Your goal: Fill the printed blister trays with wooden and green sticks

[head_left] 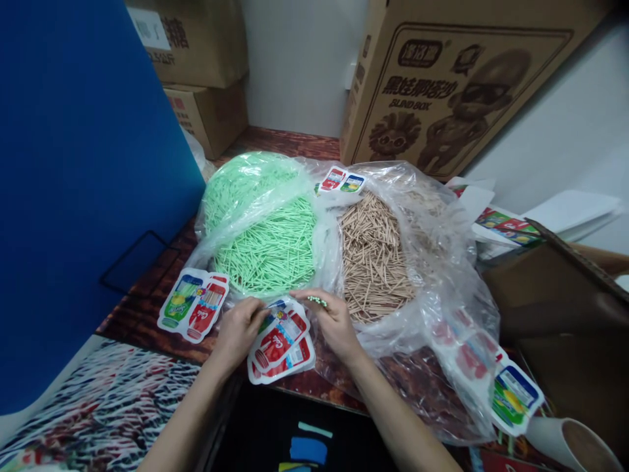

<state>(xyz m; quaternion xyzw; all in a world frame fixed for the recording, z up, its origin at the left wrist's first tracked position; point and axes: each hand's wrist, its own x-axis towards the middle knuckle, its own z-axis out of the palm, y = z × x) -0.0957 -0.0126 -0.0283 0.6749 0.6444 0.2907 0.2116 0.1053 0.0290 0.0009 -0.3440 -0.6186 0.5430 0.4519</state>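
Observation:
My left hand is closed, pinching the upper left edge of a drink-shaped printed pouch with red Cola artwork; another red pouch lies under it. My right hand is closed round a small bunch of light green sticks, their ends showing above the fingers beside the pouch's top. Just beyond both hands sits a clear plastic bag of green sticks. To its right, another clear bag holds brown sticks. Left of my left hand lies a pouch showing brown sticks through its window.
A large cardboard box stands behind the bags. More boxes are stacked back left, beside a blue panel. At right are several pouches, a paper cup and an open carton. Many wrapped packets lie lower left.

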